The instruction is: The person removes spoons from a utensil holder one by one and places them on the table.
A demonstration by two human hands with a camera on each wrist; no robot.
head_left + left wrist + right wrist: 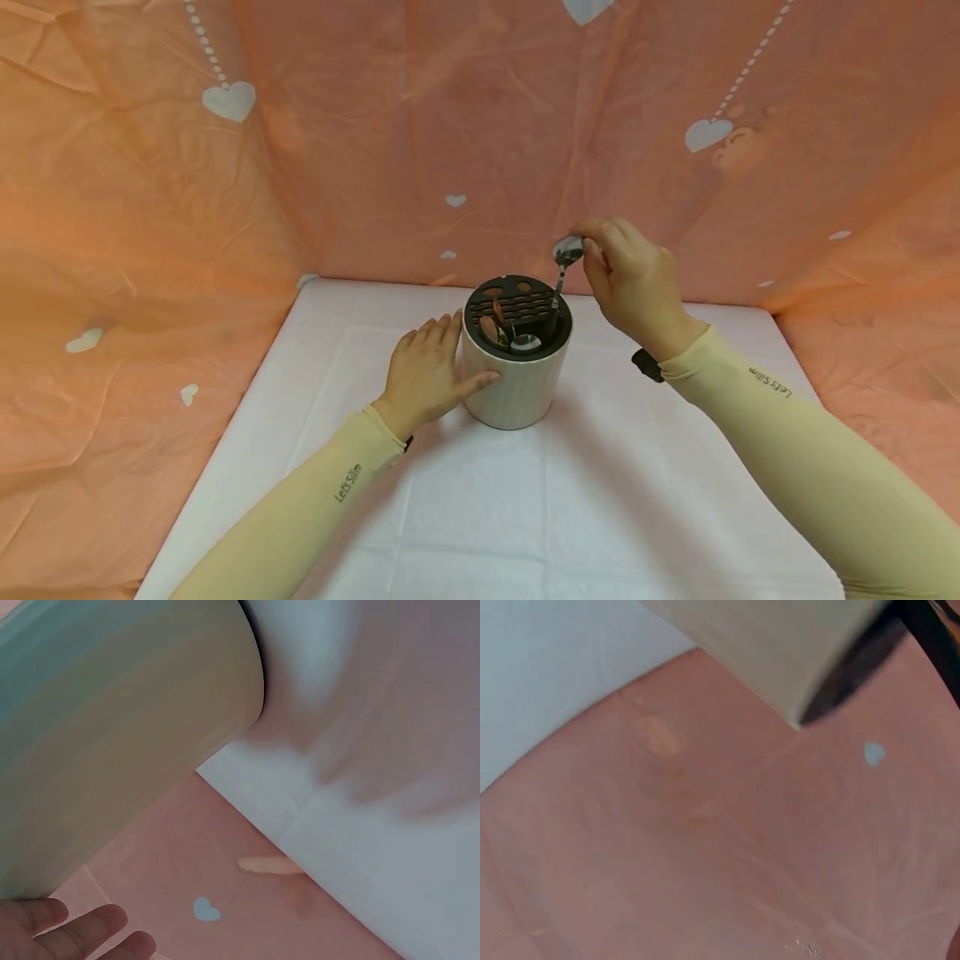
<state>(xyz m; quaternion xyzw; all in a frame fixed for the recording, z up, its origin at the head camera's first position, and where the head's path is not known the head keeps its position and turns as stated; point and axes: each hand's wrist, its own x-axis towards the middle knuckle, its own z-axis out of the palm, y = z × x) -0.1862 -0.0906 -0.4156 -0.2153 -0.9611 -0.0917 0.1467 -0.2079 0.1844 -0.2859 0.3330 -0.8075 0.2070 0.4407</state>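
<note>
A white cylindrical utensil holder (513, 392) with a black slotted top (517, 304) stands upright on the table. My right hand (633, 279), raised at its upper right, pinches a metal spoon (567, 248) by the bowl end. The spoon's handle points down into the large opening at the right of the top; its lower end is hidden. My left hand (429, 367) rests against the holder's left side, fingers extended and thumb across the front. In the left wrist view those fingers (82, 930) lie beside the holder wall (135, 735). A silver round-ended utensil (526, 342) sits in the front opening.
A white cloth (465, 508) covers the table. Orange-pink sheets with white hearts (420, 125) hang behind and at both sides, close to the table's back edge (360, 282). In the right wrist view the holder (780, 645) appears tilted at the top.
</note>
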